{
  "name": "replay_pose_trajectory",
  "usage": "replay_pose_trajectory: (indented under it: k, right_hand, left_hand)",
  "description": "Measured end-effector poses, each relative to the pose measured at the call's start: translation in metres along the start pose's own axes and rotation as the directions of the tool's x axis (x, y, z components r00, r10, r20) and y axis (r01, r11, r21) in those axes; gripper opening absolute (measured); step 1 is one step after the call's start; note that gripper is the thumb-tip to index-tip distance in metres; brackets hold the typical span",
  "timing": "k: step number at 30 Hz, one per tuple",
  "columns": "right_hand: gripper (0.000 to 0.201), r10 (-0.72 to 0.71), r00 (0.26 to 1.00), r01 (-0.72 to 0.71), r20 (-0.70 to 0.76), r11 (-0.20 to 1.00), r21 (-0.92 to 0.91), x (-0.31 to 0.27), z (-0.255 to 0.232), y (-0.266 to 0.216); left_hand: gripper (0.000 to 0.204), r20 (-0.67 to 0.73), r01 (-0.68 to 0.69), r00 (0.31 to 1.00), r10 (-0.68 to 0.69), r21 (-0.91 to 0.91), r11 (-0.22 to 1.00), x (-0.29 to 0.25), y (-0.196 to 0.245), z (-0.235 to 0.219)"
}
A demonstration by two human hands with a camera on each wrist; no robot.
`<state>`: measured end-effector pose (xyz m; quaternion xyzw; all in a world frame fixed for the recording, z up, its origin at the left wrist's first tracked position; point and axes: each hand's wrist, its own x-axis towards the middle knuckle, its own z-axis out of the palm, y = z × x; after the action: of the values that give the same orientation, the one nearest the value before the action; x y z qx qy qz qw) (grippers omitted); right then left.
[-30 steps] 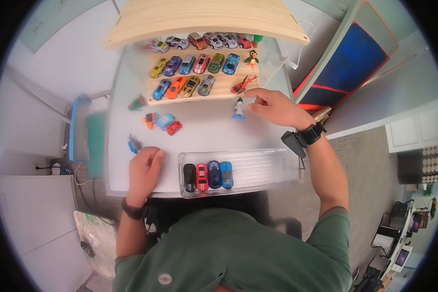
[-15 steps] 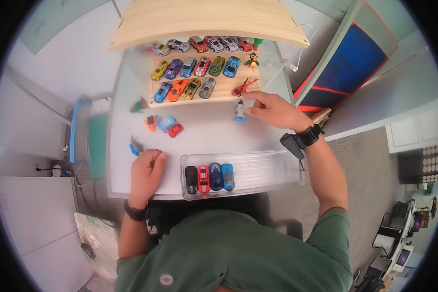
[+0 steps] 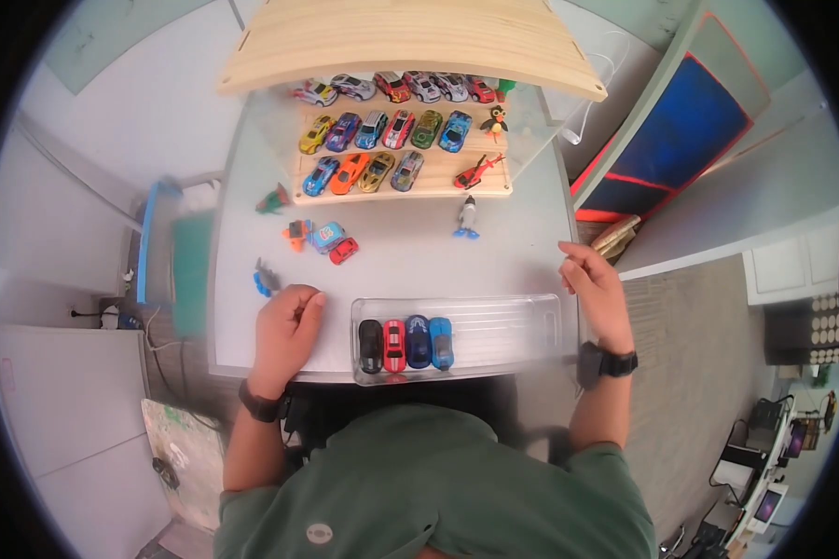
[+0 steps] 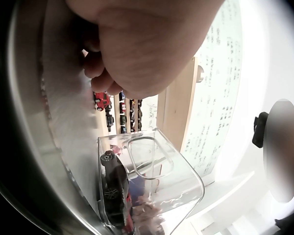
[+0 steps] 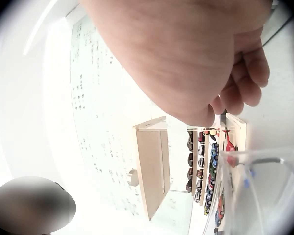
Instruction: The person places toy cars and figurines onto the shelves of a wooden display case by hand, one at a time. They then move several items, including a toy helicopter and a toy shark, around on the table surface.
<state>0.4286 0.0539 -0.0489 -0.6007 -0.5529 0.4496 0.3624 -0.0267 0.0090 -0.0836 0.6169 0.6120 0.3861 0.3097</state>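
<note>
My left hand (image 3: pixel 287 334) rests on the table's near left part, fingers loosely curled round nothing, left of a clear tray (image 3: pixel 522 326). In that tray stand several cars side by side, among them a black one (image 3: pixel 370 346) and a light blue one (image 3: pixel 441 343). My right hand (image 3: pixel 598 293) is beyond the tray's right end at the table's right edge, holding nothing, fingers loosely bent. A grey figure with blue feet (image 3: pixel 468 216) stands below the wooden rack (image 3: pixel 391 193). The right wrist view shows my right hand's (image 5: pixel 196 63) loosely curled fingers.
Rows of toy cars, a red helicopter (image 3: pixel 478 173) and a penguin-like figure (image 3: pixel 496 121) stand on the rack's tiers under a wooden top (image 3: pixel 410 42). At the table's left lie a blue car (image 3: pixel 327 237), a small red car (image 3: pixel 343 251), an orange toy (image 3: pixel 297 234) and a grey-blue toy (image 3: pixel 267 278).
My right hand has moved from beside the grey figure back and right, to the table's right edge. The figure still stands below the rack. My left hand has stayed put.
</note>
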Motion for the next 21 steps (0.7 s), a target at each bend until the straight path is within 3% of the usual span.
replay_pose_trajectory:
  k: [2,6,8,11,15,17,21]
  right_hand:
    - [0.03,0.004,0.993,0.004,-0.117,0.998,0.068,-0.015,0.01,0.006]
    - [0.026,-0.042,0.986,0.064,-0.159,0.988,0.139,-0.021,0.023,0.024]
    - [0.022,0.019,0.983,0.037,-0.185,0.955,0.293,-0.02,0.029,0.03]
    - [0.025,-0.009,0.985,0.064,-0.175,0.949,0.308,-0.017,0.029,0.046]
    - [0.023,0.029,0.977,0.011,-0.212,0.982,0.186,-0.019,0.034,0.037]
    - [0.02,-0.032,0.974,0.043,-0.222,0.998,0.047,-0.017,0.037,0.047]
    - [0.019,-0.054,0.972,0.074,-0.23,0.994,0.079,-0.017,0.039,0.047]
  left_hand:
    - [0.016,0.003,0.01,1.0,-0.01,0.002,1.0,0.0,0.002,-0.001]
    - [0.016,0.002,0.011,1.0,-0.011,0.015,1.0,0.0,0.003,0.0]
    - [0.015,0.002,0.006,1.0,-0.006,0.018,1.0,0.0,0.003,0.0]
    - [0.015,0.005,0.014,1.0,-0.014,0.022,1.0,0.0,0.006,-0.001]
    - [0.015,-0.001,0.015,1.0,-0.015,0.025,1.0,0.0,0.002,0.002]
    - [0.015,0.0,0.01,1.0,-0.01,0.028,1.0,0.0,0.002,0.002]
    - [0.016,0.005,0.015,1.0,-0.015,0.041,0.999,0.0,0.003,0.001]
